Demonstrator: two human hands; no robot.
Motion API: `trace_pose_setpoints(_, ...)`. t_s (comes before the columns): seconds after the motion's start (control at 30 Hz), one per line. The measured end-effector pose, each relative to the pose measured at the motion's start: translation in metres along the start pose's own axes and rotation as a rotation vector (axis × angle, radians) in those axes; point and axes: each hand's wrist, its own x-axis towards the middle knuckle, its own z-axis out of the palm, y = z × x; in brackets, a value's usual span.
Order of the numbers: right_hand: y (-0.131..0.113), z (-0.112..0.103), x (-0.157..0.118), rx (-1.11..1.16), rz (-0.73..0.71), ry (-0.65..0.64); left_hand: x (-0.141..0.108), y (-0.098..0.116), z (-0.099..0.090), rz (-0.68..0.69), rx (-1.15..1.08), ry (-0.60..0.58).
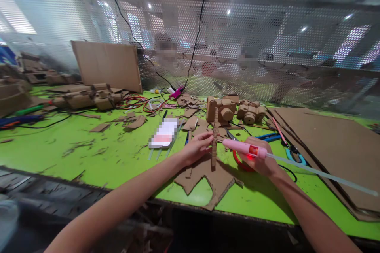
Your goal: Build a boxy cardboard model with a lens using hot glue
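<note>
In my right hand (255, 154) is a pink hot glue gun (242, 147), with a long clear glue stick (320, 174) sticking out of its back. Its nozzle points left and meets, or nearly meets, a narrow upright cardboard strip (214, 142). My left hand (199, 148) pinches that strip from the left side. Below both hands lies a jagged cut cardboard sheet (218, 178). Red-handled scissors (239, 162) lie partly hidden behind my right hand. Just beyond the strip stands a cardboard camera model (221, 110), with a second cardboard camera (251, 112) to its right.
A phone (164, 132) and clear glue sticks lie left of my hands. Large cardboard sheets (332, 154) cover the right side, near blue-handled pliers (297, 158). Cardboard scraps, cables and a purple plug (177, 93) lie farther back. A perforated metal screen (267, 47) rises behind the green table (118, 170).
</note>
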Motion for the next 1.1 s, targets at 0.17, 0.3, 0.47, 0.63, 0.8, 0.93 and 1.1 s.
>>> trace_pose_setpoints(0.17, 0.0011, -0.0004, 0.0007, -0.031, -0.001, -0.002, 0.0000, -0.0001, 0.0002, 0.010, -0.006, -0.005)
trace_pose_setpoints(0.3, 0.0013, 0.0006, 0.0009, -0.053, 0.010, -0.015, 0.0008, -0.0006, -0.0005, 0.008, -0.008, -0.007)
trace_pose_setpoints(0.47, -0.0011, -0.0002, 0.0012, -0.031, 0.006, -0.028, 0.0014, -0.0014, -0.0018, 0.002, -0.010, 0.015)
trace_pose_setpoints(0.63, -0.0049, -0.0024, 0.0031, -0.008, 0.016, -0.040, 0.0005, -0.0012, -0.0011, 0.022, 0.005, 0.009)
trace_pose_setpoints(0.8, -0.0045, -0.0023, 0.0029, -0.018, 0.024, -0.054, -0.0001, -0.0009, -0.0001, 0.037, 0.008, 0.009)
trace_pose_setpoints(0.93, -0.0030, -0.0015, 0.0017, -0.032, 0.003, -0.052, -0.0001, -0.0005, 0.0002, 0.040, 0.011, 0.017)
trace_pose_setpoints(1.1, -0.0015, -0.0004, 0.0011, -0.040, -0.009, -0.058, 0.0000, -0.0005, 0.0009, 0.043, 0.003, 0.024)
